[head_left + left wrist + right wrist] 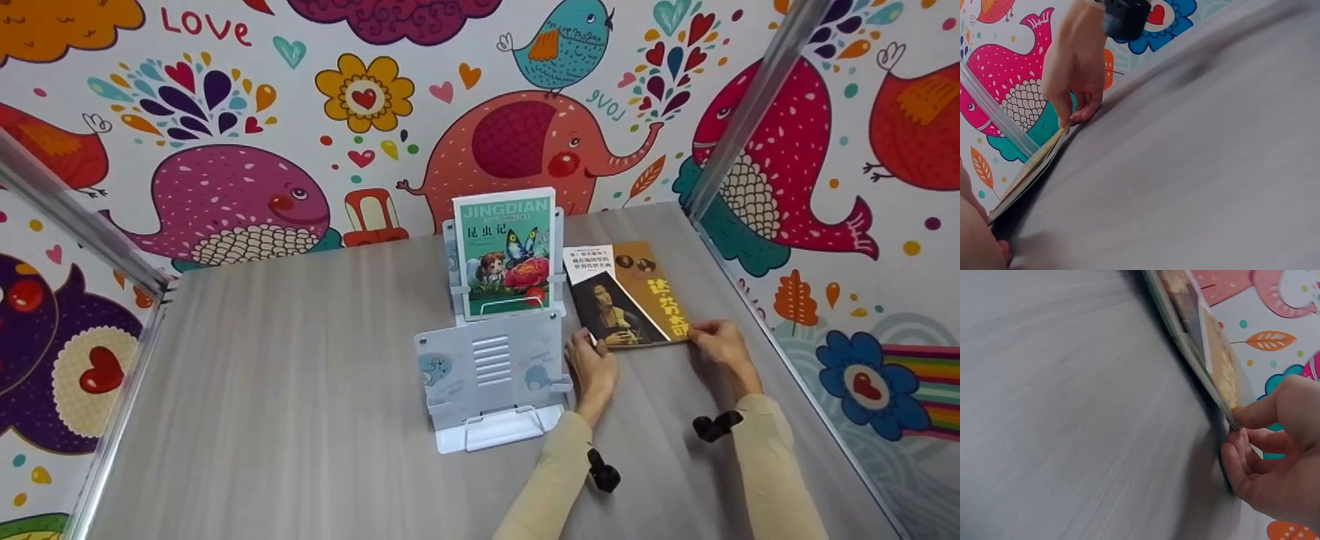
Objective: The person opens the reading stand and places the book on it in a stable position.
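A book (626,292) with a brown and white cover and a portrait lies on the table, right of two stands. At its near right corner my right hand (724,345) pinches the edge between thumb and fingers; the right wrist view shows the thumb on top of the book (1221,371) and fingers beneath. My left hand (595,367) holds the near left corner. In the left wrist view that hand (977,230) is largely cut off by the frame, while the right hand (1077,79) grips the far end of the book's edge (1033,171).
Left of the book, a pale book stand (491,375) with a wire rest faces forward, close to my left hand. Behind it another stand (452,262) bears a green picture book (510,255). The wood-grain table (300,390) meets patterned walls with metal edge strips (750,127).
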Demonstrator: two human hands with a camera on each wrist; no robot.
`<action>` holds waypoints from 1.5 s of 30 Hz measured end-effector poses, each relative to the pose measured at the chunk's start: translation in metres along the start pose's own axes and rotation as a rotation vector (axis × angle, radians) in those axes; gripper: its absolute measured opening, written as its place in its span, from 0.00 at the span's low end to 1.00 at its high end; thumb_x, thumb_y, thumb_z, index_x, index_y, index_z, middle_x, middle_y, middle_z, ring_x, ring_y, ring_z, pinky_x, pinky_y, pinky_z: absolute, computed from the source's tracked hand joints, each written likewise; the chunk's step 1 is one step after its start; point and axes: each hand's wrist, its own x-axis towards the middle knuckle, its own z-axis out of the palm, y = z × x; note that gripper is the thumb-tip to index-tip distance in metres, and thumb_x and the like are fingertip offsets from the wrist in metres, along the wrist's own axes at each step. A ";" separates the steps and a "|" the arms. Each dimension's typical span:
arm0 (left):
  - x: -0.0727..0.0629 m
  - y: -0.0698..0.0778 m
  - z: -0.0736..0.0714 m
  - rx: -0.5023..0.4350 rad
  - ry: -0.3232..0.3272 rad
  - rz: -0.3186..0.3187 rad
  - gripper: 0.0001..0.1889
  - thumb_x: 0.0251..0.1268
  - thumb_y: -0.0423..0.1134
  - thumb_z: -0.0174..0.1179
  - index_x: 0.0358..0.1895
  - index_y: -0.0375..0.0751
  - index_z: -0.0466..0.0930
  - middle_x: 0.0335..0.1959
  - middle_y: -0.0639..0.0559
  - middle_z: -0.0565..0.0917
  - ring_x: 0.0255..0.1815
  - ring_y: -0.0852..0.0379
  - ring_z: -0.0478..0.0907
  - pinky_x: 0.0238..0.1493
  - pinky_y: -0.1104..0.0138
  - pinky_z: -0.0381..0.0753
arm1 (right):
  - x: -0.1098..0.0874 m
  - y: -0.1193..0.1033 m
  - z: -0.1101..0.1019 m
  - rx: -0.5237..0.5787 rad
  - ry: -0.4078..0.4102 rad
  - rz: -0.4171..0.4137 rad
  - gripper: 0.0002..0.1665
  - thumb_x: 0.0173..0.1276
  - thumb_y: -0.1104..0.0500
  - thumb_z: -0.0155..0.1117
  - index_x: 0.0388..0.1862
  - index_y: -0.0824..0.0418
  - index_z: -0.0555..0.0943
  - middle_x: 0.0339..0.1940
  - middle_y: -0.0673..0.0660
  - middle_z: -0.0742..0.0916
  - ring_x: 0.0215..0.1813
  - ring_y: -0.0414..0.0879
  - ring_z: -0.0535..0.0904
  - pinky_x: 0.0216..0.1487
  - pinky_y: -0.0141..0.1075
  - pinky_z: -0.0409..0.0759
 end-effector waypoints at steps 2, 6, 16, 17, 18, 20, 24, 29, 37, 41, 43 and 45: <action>0.000 -0.002 -0.002 -0.031 0.020 0.026 0.10 0.65 0.25 0.57 0.48 0.35 0.76 0.42 0.46 0.80 0.48 0.49 0.76 0.53 0.57 0.77 | -0.002 0.001 -0.003 0.010 -0.036 -0.005 0.27 0.73 0.59 0.55 0.62 0.79 0.71 0.48 0.65 0.79 0.45 0.50 0.75 0.38 0.28 0.76; -0.004 -0.006 -0.006 -0.071 -0.010 0.019 0.14 0.64 0.24 0.55 0.51 0.38 0.75 0.44 0.46 0.82 0.48 0.51 0.80 0.52 0.57 0.80 | -0.006 0.006 -0.009 0.016 -0.133 -0.015 0.31 0.70 0.58 0.56 0.64 0.78 0.67 0.51 0.63 0.78 0.48 0.50 0.74 0.43 0.30 0.75; -0.022 0.006 -0.022 -0.057 -0.094 0.210 0.17 0.65 0.23 0.57 0.53 0.46 0.78 0.48 0.50 0.86 0.49 0.55 0.82 0.53 0.61 0.82 | -0.018 0.037 -0.016 0.175 -0.177 -0.062 0.25 0.75 0.54 0.61 0.62 0.67 0.68 0.46 0.50 0.80 0.47 0.42 0.75 0.48 0.27 0.78; -0.023 0.007 -0.023 -0.066 -0.106 0.241 0.16 0.67 0.25 0.58 0.53 0.46 0.78 0.47 0.50 0.86 0.48 0.57 0.82 0.52 0.63 0.83 | -0.020 0.040 -0.015 0.194 -0.175 -0.059 0.25 0.75 0.53 0.61 0.62 0.65 0.68 0.45 0.48 0.80 0.47 0.42 0.75 0.48 0.27 0.78; -0.024 0.008 -0.025 -0.076 -0.114 0.278 0.14 0.69 0.27 0.58 0.53 0.45 0.79 0.47 0.50 0.87 0.47 0.58 0.83 0.51 0.65 0.83 | -0.021 0.042 -0.015 0.218 -0.173 -0.054 0.25 0.76 0.51 0.62 0.62 0.64 0.68 0.45 0.46 0.81 0.47 0.41 0.75 0.49 0.27 0.78; -0.026 0.010 -0.029 -0.083 -0.127 0.340 0.10 0.73 0.32 0.58 0.53 0.45 0.80 0.47 0.50 0.87 0.47 0.60 0.84 0.50 0.68 0.84 | -0.025 0.046 -0.014 0.260 -0.162 -0.055 0.26 0.76 0.49 0.62 0.63 0.62 0.68 0.45 0.44 0.81 0.48 0.41 0.76 0.50 0.26 0.79; -0.027 0.013 -0.035 -0.112 -0.121 0.453 0.08 0.74 0.37 0.59 0.51 0.42 0.82 0.44 0.48 0.88 0.45 0.60 0.86 0.47 0.74 0.84 | -0.031 0.046 -0.017 0.276 -0.123 -0.084 0.27 0.75 0.46 0.62 0.63 0.60 0.70 0.44 0.40 0.82 0.47 0.39 0.77 0.50 0.26 0.79; -0.025 0.021 -0.048 -0.150 -0.105 0.530 0.08 0.71 0.34 0.62 0.49 0.39 0.84 0.42 0.47 0.87 0.44 0.61 0.86 0.46 0.77 0.83 | -0.039 0.037 -0.016 0.254 -0.079 -0.155 0.26 0.74 0.45 0.63 0.61 0.61 0.73 0.43 0.36 0.82 0.47 0.38 0.77 0.50 0.24 0.78; -0.022 0.026 -0.080 -0.122 -0.019 0.705 0.06 0.68 0.32 0.65 0.45 0.38 0.87 0.37 0.49 0.86 0.39 0.62 0.85 0.44 0.80 0.82 | -0.056 0.020 -0.007 0.301 0.017 -0.370 0.21 0.77 0.53 0.61 0.61 0.65 0.74 0.44 0.35 0.84 0.46 0.34 0.80 0.50 0.24 0.81; -0.018 0.024 -0.098 -0.094 0.006 0.725 0.07 0.67 0.32 0.66 0.45 0.38 0.88 0.38 0.49 0.87 0.39 0.62 0.85 0.44 0.80 0.82 | -0.059 0.008 0.000 0.315 -0.001 -0.360 0.25 0.75 0.49 0.63 0.63 0.62 0.75 0.46 0.35 0.85 0.48 0.38 0.82 0.52 0.25 0.81; -0.015 0.022 -0.106 -0.071 0.034 0.736 0.07 0.67 0.32 0.66 0.45 0.39 0.89 0.38 0.50 0.87 0.39 0.62 0.85 0.43 0.79 0.82 | -0.061 0.001 0.005 0.312 -0.005 -0.348 0.28 0.73 0.47 0.64 0.65 0.62 0.75 0.48 0.36 0.85 0.49 0.41 0.83 0.54 0.25 0.81; -0.013 0.019 -0.114 -0.055 0.069 0.738 0.06 0.67 0.33 0.66 0.45 0.39 0.89 0.37 0.51 0.87 0.38 0.61 0.84 0.42 0.78 0.82 | -0.063 -0.006 0.011 0.303 -0.007 -0.342 0.31 0.73 0.45 0.64 0.66 0.62 0.74 0.50 0.37 0.85 0.51 0.44 0.83 0.55 0.25 0.81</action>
